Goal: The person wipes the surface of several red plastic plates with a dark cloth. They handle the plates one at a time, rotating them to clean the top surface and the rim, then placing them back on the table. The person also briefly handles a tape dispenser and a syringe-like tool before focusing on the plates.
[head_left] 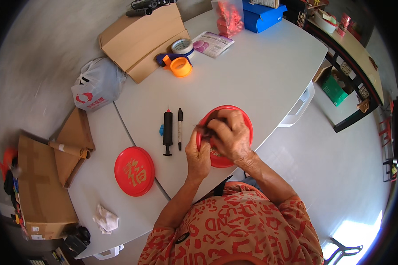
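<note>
A round red dish (219, 162) with gold marks stands near the table edge in front of me. Over it, my left hand (199, 159) is closed at its left rim, thumb and fingers pinched together. My right hand (234, 134) reaches into the dish with curled fingers that meet the left fingertips. Something small and dark shows between the fingertips; its kind is hidden and blurred. Left of the hands lie a black marker (180, 129) and a black hand pump (167, 132) with a needle tip. Further left rests a round red lid (135, 171) with gold characters.
Cardboard boxes (46, 185) line the left side, with a white plastic bag (99, 84) behind. Toward the back are an orange tape roll (180, 67), a leaflet (213, 44), a bag of red pieces (229, 20) and a blue box (262, 18). A crumpled tissue (105, 219) lies front left.
</note>
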The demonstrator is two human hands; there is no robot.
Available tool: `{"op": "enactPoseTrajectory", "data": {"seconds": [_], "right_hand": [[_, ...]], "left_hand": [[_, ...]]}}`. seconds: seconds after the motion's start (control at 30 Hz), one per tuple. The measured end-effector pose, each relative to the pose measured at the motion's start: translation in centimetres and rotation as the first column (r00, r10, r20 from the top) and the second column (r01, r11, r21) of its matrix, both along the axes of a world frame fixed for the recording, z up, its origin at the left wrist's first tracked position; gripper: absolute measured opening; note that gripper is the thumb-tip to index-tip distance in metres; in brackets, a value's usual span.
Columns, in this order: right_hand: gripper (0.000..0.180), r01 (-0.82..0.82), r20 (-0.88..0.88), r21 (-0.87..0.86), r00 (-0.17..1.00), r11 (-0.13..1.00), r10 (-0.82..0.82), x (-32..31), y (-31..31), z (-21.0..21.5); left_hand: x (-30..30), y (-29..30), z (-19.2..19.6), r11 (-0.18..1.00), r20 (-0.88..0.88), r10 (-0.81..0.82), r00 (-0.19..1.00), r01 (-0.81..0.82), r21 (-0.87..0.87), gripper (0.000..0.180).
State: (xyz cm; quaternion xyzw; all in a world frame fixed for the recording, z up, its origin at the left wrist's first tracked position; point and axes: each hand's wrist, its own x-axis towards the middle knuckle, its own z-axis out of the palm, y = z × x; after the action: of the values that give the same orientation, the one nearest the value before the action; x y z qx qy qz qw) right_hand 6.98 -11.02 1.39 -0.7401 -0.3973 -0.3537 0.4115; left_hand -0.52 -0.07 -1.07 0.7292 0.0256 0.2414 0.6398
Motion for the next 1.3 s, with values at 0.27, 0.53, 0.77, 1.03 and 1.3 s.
{"op": "enactPoseTrajectory", "data": {"seconds": [0.27, 0.53, 0.77, 1.03, 1.3], "right_hand": [[0.044, 0.181, -0.028, -0.032, 0.983, 0.983, -0.182, 1.7, -0.3, 1.7], [0.052, 0.161, -0.516, 0.179, 0.855, 0.971, -0.046, 2.1, -1.8, -1.4], [0.038, -0.072, -0.025, -0.063, 0.997, 0.995, 0.071, 3.6, -3.8, 1.1], [0.03, -0.08, 0.091, -0.079, 0.992, 0.994, 0.087, 3.0, -1.7, 3.4], [0.049, 0.165, -0.207, 0.093, 0.968, 0.982, -0.144, 3.2, -2.9, -0.1]], "left_hand": [[0.1, -0.3, 2.3, 0.998, 0.062, 0.061, 0.996, -0.061, -0.001, 0.036], [0.0, -1.0, 1.5, 0.991, 0.089, 0.133, 0.987, -0.133, -0.009, 0.036], [0.9, 2.0, 2.8, 0.894, -0.063, -0.246, 0.967, 0.201, -0.401, 0.035], [1.0, 1.6, 4.6, 0.971, -0.117, -0.24, 0.964, 0.24, -0.021, 0.028], [1.1, 0.4, 3.0, 0.991, -0.037, -0.045, 0.998, 0.04, -0.13, 0.021]]}}
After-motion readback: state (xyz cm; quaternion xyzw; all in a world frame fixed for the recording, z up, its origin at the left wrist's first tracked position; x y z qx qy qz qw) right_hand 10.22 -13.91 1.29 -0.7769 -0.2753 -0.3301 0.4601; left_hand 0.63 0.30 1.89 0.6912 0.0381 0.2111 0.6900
